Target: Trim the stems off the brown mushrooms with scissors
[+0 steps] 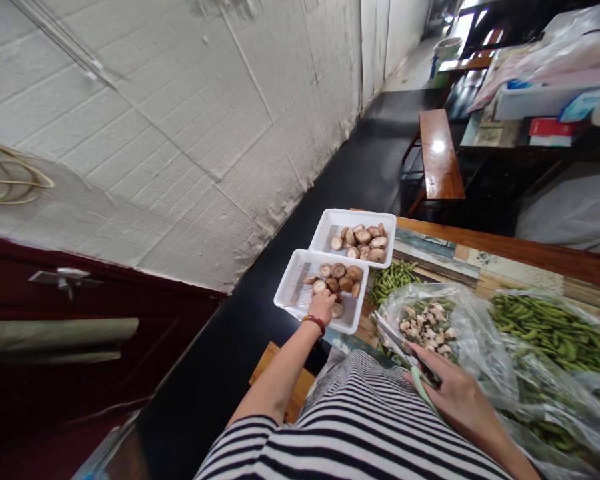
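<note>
My left hand [323, 307] reaches into the nearer white tray [294, 288] and closes its fingers on a brown mushroom [336, 309] among several others. My right hand [455, 393] rests near my striped shirt and grips a pair of scissors [400, 343] with pale green handles, blades pointing toward the trays. Just beyond the scissors lies a clear plastic bag [467, 313] with cut mushroom pieces [427, 321] on it. A second white tray [330, 227] with more mushrooms stands farther away.
Green bean pods lie in a pile [393, 277] by the trays and in a plastic bag [555, 327] at right. The table [520, 257] has a wooden rim. A wooden bench [439, 160], a white tiled wall and a dark floor lie beyond.
</note>
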`<action>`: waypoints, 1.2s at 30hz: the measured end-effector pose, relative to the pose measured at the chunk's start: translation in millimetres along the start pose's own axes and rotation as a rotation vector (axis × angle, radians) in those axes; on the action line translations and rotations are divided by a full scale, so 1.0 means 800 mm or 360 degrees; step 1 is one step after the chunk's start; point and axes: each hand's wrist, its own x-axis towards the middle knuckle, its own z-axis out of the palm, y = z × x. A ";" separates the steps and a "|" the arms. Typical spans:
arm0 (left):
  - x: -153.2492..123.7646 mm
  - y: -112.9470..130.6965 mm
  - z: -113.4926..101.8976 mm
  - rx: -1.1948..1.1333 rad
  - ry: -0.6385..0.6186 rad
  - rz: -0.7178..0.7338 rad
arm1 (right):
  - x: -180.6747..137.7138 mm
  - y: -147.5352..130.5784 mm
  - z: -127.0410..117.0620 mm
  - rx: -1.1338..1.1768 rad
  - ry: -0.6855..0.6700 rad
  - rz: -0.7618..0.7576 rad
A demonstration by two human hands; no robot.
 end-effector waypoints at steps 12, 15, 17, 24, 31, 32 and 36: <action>0.030 0.022 0.010 -0.0086 -0.0194 0.0026 | 0.005 -0.001 0.000 -0.0023 -0.0023 0.0011; 0.025 0.023 0.008 -0.0311 -0.0170 -0.0052 | 0.005 0.001 0.000 -0.0015 -0.0058 0.0031; 0.018 0.025 0.007 -0.0523 -0.0142 -0.0105 | 0.005 0.001 0.000 -0.0007 -0.0079 0.0051; -0.009 0.050 -0.010 -0.1656 0.0058 -0.0264 | 0.010 -0.003 -0.003 0.0029 -0.0077 0.0079; -0.048 0.075 -0.065 -0.2607 0.0029 -0.0105 | 0.015 -0.011 -0.009 0.0101 0.0021 0.0095; -0.054 0.079 -0.074 -0.2678 0.0018 -0.0074 | 0.014 -0.011 -0.010 0.0110 0.0047 0.0101; -0.075 0.097 -0.106 -0.2940 -0.0080 0.0077 | 0.013 -0.008 -0.011 0.0148 0.0178 0.0112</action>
